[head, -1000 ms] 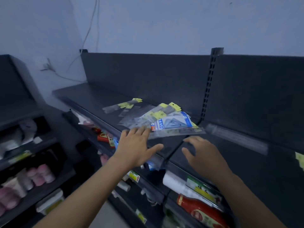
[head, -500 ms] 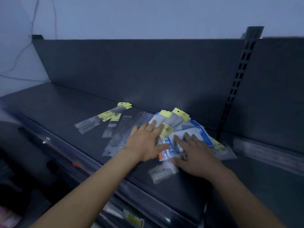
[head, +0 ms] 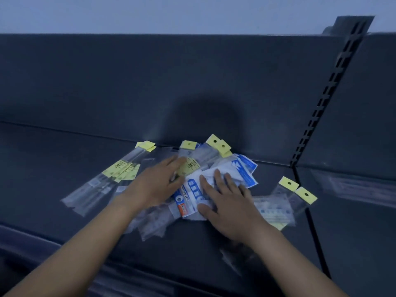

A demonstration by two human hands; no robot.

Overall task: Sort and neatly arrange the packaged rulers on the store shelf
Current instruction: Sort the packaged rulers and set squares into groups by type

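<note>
Looks down along two bare forearms onto a dark grey store shelf [head: 53,163]; shows the packaged rulers [head: 205,159] in a loose, overlapping heap at the middle of that shelf, near the foot of the dark back panel [head: 150,82]; shows the left hand [head: 156,185] palm down on the left side of the heap, slightly blurred, fingers straight and reaching onto a yellow label [head: 191,167], grip wide and holding nothing; shows the right hand [head: 229,202] palm down just beside it, fingers spread, pressing on a blue-and-white geometry-set packet [head: 188,198] at the top of the heap, grip likewise wide, nothing pinched; picks out yellow hang tabs [head: 218,144] poking from the far edge of the heap, close to the back panel; left of the hands, shows long clear ruler sleeves [head: 94,189], yellow-labelled, lying slantwise and overlapping one another; right of the hands, shows two clear packets [head: 287,200] with yellow tabs side by side, near the seam with the neighbouring shelf; beneath the left wrist, shows further clear packets [head: 154,224], print too blurred to read; takes in a slotted upright [head: 327,93] at the right end of the back panel and a pale wall [head: 171,13] above.
</note>
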